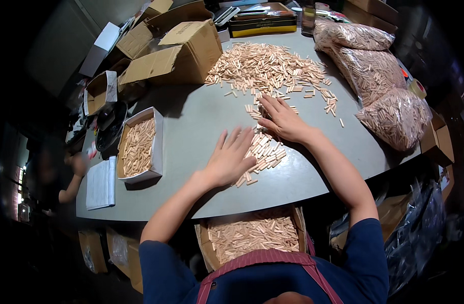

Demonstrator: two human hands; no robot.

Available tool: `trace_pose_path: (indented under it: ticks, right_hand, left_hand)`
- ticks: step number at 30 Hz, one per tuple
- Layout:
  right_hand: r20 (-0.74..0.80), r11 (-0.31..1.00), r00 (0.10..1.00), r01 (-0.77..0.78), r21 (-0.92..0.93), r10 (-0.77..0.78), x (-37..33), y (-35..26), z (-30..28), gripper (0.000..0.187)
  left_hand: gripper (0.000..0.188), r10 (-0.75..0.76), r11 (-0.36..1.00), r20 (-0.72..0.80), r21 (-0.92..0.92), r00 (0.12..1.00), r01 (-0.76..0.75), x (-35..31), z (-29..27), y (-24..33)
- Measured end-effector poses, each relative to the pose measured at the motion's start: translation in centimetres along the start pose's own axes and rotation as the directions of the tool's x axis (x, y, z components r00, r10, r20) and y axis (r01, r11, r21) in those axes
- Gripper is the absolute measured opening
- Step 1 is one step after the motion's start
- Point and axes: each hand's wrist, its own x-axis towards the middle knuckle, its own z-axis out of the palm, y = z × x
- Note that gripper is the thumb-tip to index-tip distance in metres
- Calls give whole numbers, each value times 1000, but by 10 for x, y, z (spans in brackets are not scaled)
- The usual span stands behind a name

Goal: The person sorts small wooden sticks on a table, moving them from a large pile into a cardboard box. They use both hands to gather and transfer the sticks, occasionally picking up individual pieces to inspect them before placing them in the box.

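Note:
Small wooden dowel pins (pixel 266 152) lie scattered on the grey table between and under my hands. My left hand (pixel 228 158) is spread at the left side of this small group, its fingers slightly blurred. Over the group's far end rests my right hand (pixel 282 119), palm down with the fingers stretched, some dowels hidden beneath it. Beyond my fingertips spreads a large heap of the same dowels (pixel 267 66). A cardboard box full of dowels (pixel 252 235) sits below the table's near edge, in front of my body.
A white box of dowels (pixel 159 147) and a paper pad (pixel 101 185) stand at the left. Clear bags packed with dowels (pixel 369 71) line the right. Open cardboard boxes (pixel 191 55) crowd the back left. Another person's hand (pixel 79 164) shows at the far left.

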Motion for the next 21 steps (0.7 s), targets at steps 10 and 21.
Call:
trace_pose_path:
  ticks: [10, 21]
  right_hand:
    - [-31, 999, 999, 25, -40, -26, -2, -7, -8, 68]
    - [-32, 998, 998, 47, -48, -49, -5, -6, -7, 60]
  left_hand:
    - [57, 87, 971, -370, -175, 925, -162, 6, 4, 60]
    - [47, 183, 974, -320, -68, 930, -215, -26, 1, 78]
